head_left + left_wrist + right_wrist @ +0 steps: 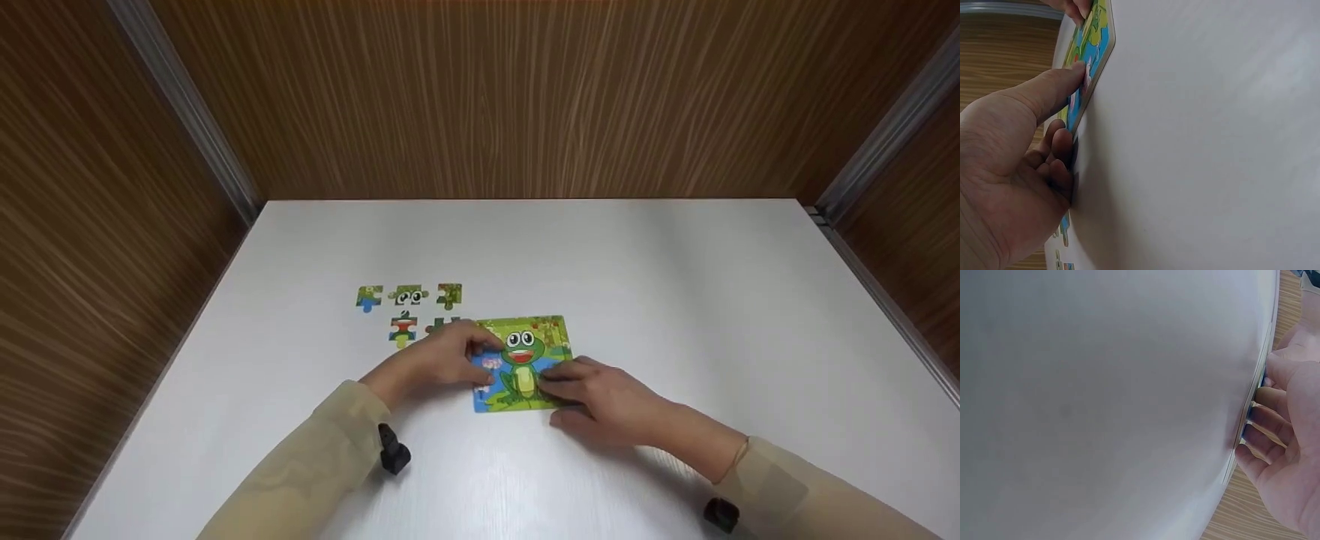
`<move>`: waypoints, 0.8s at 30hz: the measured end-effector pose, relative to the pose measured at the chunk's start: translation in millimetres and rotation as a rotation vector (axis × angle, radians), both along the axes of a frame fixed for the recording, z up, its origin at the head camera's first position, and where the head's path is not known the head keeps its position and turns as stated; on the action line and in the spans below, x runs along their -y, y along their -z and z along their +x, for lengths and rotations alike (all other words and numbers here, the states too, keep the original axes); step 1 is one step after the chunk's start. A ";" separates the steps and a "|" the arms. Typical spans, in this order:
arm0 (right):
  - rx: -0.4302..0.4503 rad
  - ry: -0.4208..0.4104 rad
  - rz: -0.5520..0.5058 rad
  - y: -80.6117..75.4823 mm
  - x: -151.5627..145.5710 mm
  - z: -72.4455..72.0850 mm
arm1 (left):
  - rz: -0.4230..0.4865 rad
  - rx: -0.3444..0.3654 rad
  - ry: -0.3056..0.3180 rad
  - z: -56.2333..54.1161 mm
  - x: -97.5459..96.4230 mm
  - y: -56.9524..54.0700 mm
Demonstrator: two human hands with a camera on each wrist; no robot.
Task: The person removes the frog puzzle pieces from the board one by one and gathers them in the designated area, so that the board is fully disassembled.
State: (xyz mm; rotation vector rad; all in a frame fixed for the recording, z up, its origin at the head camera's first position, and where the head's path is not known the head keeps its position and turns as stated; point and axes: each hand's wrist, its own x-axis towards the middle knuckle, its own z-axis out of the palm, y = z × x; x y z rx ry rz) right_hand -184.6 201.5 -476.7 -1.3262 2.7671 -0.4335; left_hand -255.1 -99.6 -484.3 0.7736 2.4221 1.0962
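Note:
A square frog puzzle board (pixel 525 381) lies flat on the white table between the hands, showing a green frog on blue and green. My left hand (pixel 448 354) is at its left edge, the straight thumb (pixel 1064 81) pressing on the picture. The other left fingers curl beside the board, low by the table. From the right, my right hand (pixel 611 397) rests its fingers on the lower right of the picture, with the thumb beside the near edge. In the right wrist view, those fingers (pixel 1269 419) lie over the board's edge.
Loose jigsaw pieces lie left of the board: a corner piece (pixel 369 297), an eyes piece (pixel 409 295), a green piece (pixel 450 294) and a mouth piece (pixel 403 328). Another piece (pixel 437 326) is partly hidden behind my left hand. Wood-grain panels (pixel 525 97) surround the table.

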 end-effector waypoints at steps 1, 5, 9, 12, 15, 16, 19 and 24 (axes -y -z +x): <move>0.004 0.002 0.003 -0.5 -0.1 0.2 | 0.001 0.001 0.001 -0.2 -0.3 0.0; 0.012 0.004 0.023 -3.3 -0.6 0.8 | -0.008 0.008 -0.004 -0.8 -1.4 0.2; -0.002 0.009 0.045 -7.9 -0.4 1.3 | -0.005 0.020 -0.013 -0.4 -1.3 -0.7; -0.021 0.005 0.058 -11.2 1.7 1.7 | -0.006 0.023 -0.017 0.2 -0.2 -1.2; -0.043 -0.028 0.060 -12.9 6.0 1.6 | -0.012 0.017 -0.013 0.6 0.8 -1.8; -0.051 -0.047 0.055 -13.1 7.9 1.6 | -0.015 0.009 -0.008 0.6 0.8 -1.9; -0.060 -0.108 0.034 -12.6 14.3 1.2 | -0.014 -0.009 0.006 0.3 0.8 -1.9; -0.041 -0.165 0.035 -11.8 24.4 1.7 | -0.019 -0.013 0.006 0.9 0.4 -1.2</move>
